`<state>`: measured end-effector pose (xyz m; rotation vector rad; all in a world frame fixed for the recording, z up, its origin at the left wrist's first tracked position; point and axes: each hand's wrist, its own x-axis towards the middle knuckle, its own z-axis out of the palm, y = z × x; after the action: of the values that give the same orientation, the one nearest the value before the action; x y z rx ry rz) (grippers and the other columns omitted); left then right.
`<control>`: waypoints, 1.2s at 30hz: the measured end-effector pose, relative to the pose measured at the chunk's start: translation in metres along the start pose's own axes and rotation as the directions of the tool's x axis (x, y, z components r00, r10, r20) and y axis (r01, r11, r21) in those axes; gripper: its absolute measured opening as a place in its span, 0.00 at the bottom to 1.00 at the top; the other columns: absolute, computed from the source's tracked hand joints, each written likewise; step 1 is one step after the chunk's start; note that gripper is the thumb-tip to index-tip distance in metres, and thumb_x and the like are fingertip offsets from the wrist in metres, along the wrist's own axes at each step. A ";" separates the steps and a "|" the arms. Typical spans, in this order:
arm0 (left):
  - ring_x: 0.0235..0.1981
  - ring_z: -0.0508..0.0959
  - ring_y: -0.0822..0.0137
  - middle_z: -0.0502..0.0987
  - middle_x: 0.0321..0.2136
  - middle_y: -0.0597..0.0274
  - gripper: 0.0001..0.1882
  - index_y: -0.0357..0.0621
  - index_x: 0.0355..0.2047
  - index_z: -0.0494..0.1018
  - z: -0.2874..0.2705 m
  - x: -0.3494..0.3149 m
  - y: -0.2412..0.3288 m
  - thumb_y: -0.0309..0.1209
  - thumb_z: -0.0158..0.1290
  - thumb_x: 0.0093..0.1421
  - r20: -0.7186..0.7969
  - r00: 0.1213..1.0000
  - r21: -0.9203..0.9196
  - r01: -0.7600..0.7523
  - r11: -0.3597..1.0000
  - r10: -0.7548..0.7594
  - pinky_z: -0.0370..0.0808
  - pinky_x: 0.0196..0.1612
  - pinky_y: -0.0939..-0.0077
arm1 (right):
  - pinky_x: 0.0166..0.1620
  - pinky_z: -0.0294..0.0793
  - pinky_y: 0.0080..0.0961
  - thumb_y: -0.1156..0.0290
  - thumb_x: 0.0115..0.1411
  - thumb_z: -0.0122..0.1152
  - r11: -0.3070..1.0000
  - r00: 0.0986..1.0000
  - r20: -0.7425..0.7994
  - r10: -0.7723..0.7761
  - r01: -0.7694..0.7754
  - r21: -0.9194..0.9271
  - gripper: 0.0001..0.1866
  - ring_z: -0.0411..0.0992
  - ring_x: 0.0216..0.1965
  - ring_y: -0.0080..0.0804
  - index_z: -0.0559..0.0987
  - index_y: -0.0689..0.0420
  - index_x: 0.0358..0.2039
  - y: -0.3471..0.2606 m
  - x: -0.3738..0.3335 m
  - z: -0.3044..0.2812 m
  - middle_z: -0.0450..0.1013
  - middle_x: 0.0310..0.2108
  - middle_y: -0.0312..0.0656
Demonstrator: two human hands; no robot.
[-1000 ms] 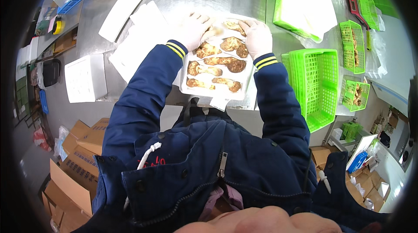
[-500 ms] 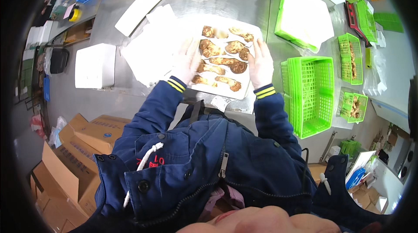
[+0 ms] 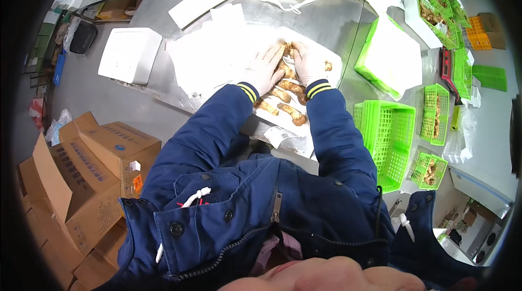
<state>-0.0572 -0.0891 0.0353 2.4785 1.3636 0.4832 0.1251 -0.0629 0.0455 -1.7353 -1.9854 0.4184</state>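
Several brown and cream mushrooms (image 3: 292,115) lie in rows in a white tray (image 3: 331,56) on the metal table. Both my hands are in thin pale gloves and meet over the tray's far part. My left hand (image 3: 263,69) reaches over the left side with fingers stretched, their tips beside a mushroom (image 3: 287,48) at the far end; its thumb is apart. Around that same mushroom's right side bend the fingers of my right hand (image 3: 308,63). A small mushroom piece (image 3: 328,66) shows to the right of this hand. My hands partly hide the mushrooms beneath them.
White sheets (image 3: 198,60) lie left of the tray, near a white foam slab (image 3: 203,2) and a white foam box (image 3: 130,54). Nested green baskets (image 3: 385,144) stand at right, with smaller mushroom baskets (image 3: 435,114) beyond. Cardboard boxes (image 3: 117,147) are at lower left.
My hands have left the tray's two sides and come together over its far mushrooms. The right hand moved left and inward. The whole view has shifted somewhat.
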 end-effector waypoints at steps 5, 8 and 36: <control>0.68 0.55 0.55 0.55 0.67 0.51 0.33 0.39 0.66 0.55 0.003 0.000 0.000 0.41 0.47 0.65 0.028 0.999 -0.011 0.020 1.000 -0.019 0.52 0.68 0.58 | 0.56 0.69 0.35 0.70 0.58 0.50 0.941 0.968 -0.157 -0.195 0.140 -0.308 0.18 0.70 0.54 0.40 0.80 0.52 0.48 0.019 0.025 0.003 0.75 0.52 0.39; 0.68 0.56 0.54 0.56 0.67 0.50 0.32 0.39 0.66 0.56 0.002 -0.001 -0.001 0.41 0.48 0.65 0.026 1.000 -0.035 0.014 0.999 -0.013 0.52 0.68 0.58 | 0.56 0.68 0.36 0.71 0.55 0.51 0.925 0.974 -0.037 -0.225 0.201 -0.324 0.18 0.70 0.53 0.38 0.81 0.50 0.46 0.019 0.019 0.006 0.74 0.52 0.37; 0.68 0.54 0.58 0.59 0.66 0.57 0.37 0.43 0.65 0.60 0.020 0.032 -0.004 0.54 0.46 0.62 0.078 0.988 0.169 -0.143 0.975 0.131 0.49 0.67 0.54 | 0.68 0.46 0.42 0.52 0.64 0.51 0.901 0.997 0.022 0.074 -0.057 -0.430 0.31 0.55 0.68 0.39 0.62 0.43 0.67 0.013 -0.071 -0.003 0.59 0.66 0.42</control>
<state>-0.0360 -0.0613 0.0203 2.7165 1.2643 0.3186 0.1444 -0.1313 0.0307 -2.0732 -2.1709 0.0282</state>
